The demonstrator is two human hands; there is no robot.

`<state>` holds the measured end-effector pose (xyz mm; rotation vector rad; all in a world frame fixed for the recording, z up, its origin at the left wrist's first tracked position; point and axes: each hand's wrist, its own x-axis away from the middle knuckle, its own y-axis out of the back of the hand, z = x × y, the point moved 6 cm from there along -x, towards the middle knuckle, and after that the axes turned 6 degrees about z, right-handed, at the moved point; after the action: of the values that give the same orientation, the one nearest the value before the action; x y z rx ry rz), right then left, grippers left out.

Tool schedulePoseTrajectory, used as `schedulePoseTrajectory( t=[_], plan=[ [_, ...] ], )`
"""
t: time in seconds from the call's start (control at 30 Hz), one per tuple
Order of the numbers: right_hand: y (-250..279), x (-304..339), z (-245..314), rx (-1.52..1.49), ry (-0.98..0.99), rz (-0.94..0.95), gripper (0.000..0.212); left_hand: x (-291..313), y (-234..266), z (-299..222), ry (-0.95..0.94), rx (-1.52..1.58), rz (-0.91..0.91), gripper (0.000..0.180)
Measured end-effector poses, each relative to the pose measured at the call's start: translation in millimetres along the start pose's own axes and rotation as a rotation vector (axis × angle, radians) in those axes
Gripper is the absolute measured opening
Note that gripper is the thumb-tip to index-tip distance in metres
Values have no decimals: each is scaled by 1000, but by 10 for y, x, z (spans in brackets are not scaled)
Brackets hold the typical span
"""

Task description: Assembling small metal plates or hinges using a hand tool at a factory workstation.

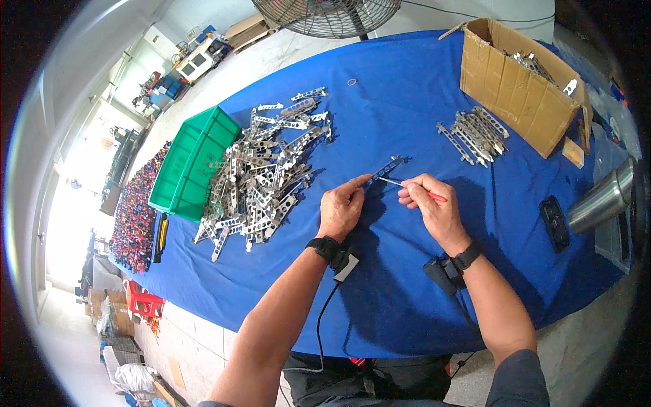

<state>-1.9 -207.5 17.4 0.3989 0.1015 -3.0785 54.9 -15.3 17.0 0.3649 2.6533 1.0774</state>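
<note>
In the middle of the blue cloth, a narrow perforated metal strip (388,169) lies at a slant. My left hand (341,209) grips its near end between thumb and index finger. From the right, my right hand (432,205) pinches a slim red-handled tool (437,197) that looks like a small screwdriver. Its thin pale shaft reaches the strip close to my left fingertip; whether the tip touches is too small to tell. A large heap of similar metal strips (261,173) spreads to the left, and a neater row of them (477,134) lies to the right.
A green plastic bin (196,163) tips against the heap's left side. An open cardboard box (519,88) holding metal parts stands at the far right. A black tray-like object (555,224) and a steel cylinder (602,197) are at the right. Cables hang from both wrist bands.
</note>
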Motion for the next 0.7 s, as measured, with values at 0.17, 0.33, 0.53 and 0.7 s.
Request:
schedulePoseTrajectory(
  t=[0.17,0.33,0.53,0.7],
  plan=[
    [-7,8,0,97,16,-11,23,-7,-13,11,-10,-11,-2,32],
    [-35,8,42,75,36,4,23,-8,-10,4,-14,-20,-6,32],
    [-32,13,18,35,-10,1,25,-6,-3,-1,-8,-16,-7,32],
    [-23,6,0,-32,-36,-31,26,2,4,-28,2,-13,-2,31]
  ],
)
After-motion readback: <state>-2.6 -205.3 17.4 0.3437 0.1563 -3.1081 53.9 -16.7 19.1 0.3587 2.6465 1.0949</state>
